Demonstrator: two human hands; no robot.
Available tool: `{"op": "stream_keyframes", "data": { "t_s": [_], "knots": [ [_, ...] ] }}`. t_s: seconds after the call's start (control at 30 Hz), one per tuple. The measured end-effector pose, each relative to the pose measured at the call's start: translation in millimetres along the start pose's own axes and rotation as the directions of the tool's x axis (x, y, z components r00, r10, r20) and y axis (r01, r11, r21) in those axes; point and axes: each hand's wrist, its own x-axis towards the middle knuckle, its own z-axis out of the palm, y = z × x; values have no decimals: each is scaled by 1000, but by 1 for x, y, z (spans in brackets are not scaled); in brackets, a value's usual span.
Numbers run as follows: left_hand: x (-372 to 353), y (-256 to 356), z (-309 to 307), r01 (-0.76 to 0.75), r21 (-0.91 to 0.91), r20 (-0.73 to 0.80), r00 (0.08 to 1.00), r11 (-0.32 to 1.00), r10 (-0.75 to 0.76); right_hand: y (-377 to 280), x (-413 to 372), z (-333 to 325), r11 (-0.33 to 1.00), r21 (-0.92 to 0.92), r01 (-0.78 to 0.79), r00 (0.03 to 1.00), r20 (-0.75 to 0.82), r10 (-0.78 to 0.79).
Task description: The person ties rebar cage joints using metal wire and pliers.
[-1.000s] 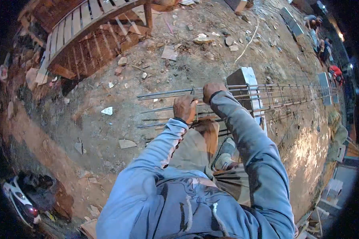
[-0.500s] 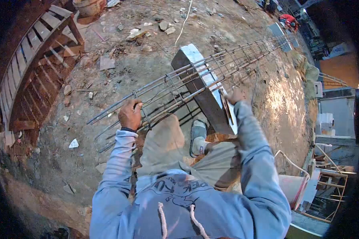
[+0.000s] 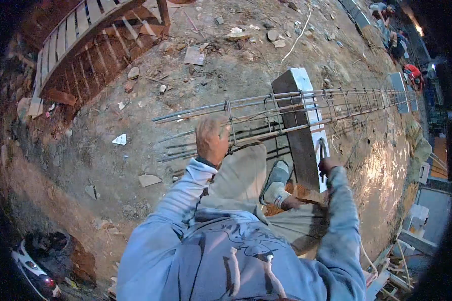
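Spanning the frame left to right, the rebar cage (image 3: 296,108) lies level, propped on an upright block (image 3: 297,145). Its near end sticks out free over the dirt ground (image 3: 135,150); the far end runs off toward the upper right.

Left hand (image 3: 211,140) is on the cage's near end, just beside a stirrup (image 3: 229,120). The grip is closed over a lower bar. The hand is motion-blurred, so finger detail isn't readable.

Right hand (image 3: 329,165) is at the block's near edge, well apart from the left. Its grip is wrapped on a metal hand tool (image 3: 321,148), which points up along the block's white face (image 3: 314,125). Can't tell the tool type for certain; it looks plier-like.

The person's shoe (image 3: 275,185) is planted just left of the block's base, below the cage.

Around it:
- Rubble chunks and flat scraps are scattered over the ground.
- A white cord (image 3: 296,35) trails across the top.
- A slatted wooden frame (image 3: 85,30) sits top left.
- A scooter (image 3: 32,266) is partly visible bottom left.
- Other people (image 3: 412,70) crouch far off at upper right, near the cage's far end.
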Motion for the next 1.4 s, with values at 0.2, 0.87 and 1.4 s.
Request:
{"op": "stream_keyframes", "data": {
  "t_s": [0.2,0.87,1.4],
  "knots": [
    [-35,-1,30,497,-362,160,867,789,-472,-180,-201,-64,763,440,474,868,-89,-488],
    [-9,1,60,619,-753,563,428,-225,-707,-357,-192,34,-80,-987,143,470,138,-872],
    [-23,-20,74,543,-727,678,474,-420,-562,-359,-192,44,-125,-985,115,576,169,-800]
  ]
}}
